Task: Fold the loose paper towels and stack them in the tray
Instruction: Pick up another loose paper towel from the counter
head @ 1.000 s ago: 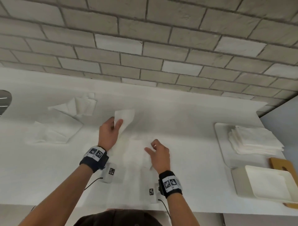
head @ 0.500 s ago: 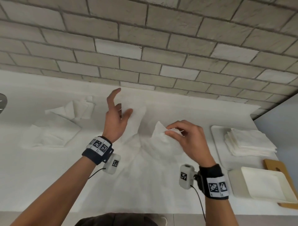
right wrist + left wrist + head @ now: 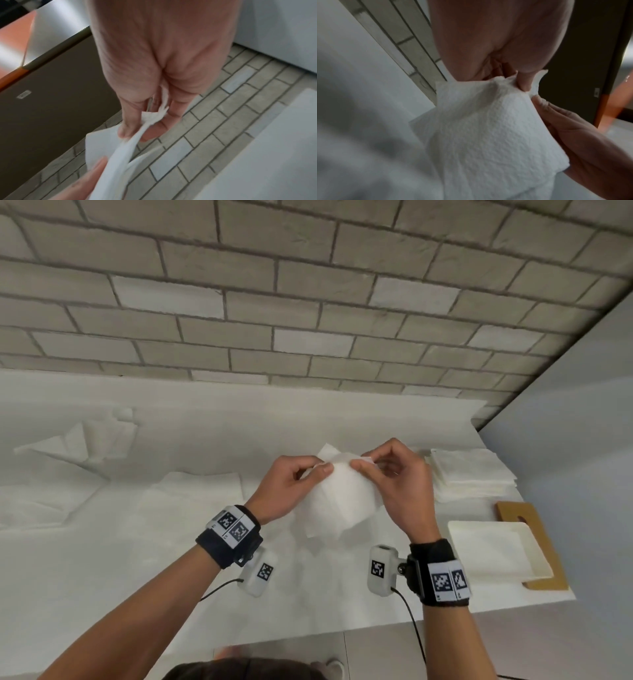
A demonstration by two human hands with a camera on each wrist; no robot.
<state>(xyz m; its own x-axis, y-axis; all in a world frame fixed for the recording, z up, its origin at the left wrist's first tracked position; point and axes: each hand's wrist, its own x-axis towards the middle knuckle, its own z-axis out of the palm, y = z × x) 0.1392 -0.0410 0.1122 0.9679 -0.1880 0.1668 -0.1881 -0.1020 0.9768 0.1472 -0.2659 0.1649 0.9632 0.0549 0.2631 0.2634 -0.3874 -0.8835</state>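
Note:
A white paper towel (image 3: 337, 498) hangs doubled over in the air above the middle of the counter. My left hand (image 3: 320, 467) pinches its top edge between thumb and fingers, and my right hand (image 3: 363, 463) pinches the same edge just to the right, the two nearly touching. The left wrist view has the towel (image 3: 488, 135) hanging below my left hand (image 3: 524, 83). In the right wrist view my right hand (image 3: 137, 134) pinches a bunched strip of it (image 3: 120, 162). A stack of folded towels (image 3: 469, 474) lies on the white tray (image 3: 472, 510) at the right.
Loose towels lie on the counter: a crumpled one (image 3: 92, 440) at the back left, one (image 3: 41, 501) at the far left, a flat one (image 3: 202, 484) left of centre. A white square dish (image 3: 496, 553) sits on a wooden board (image 3: 541, 542) at the front right.
Both hands have lifted the towel off the counter and come together at its top edge. Before, the left hand held one corner high while the right took another.

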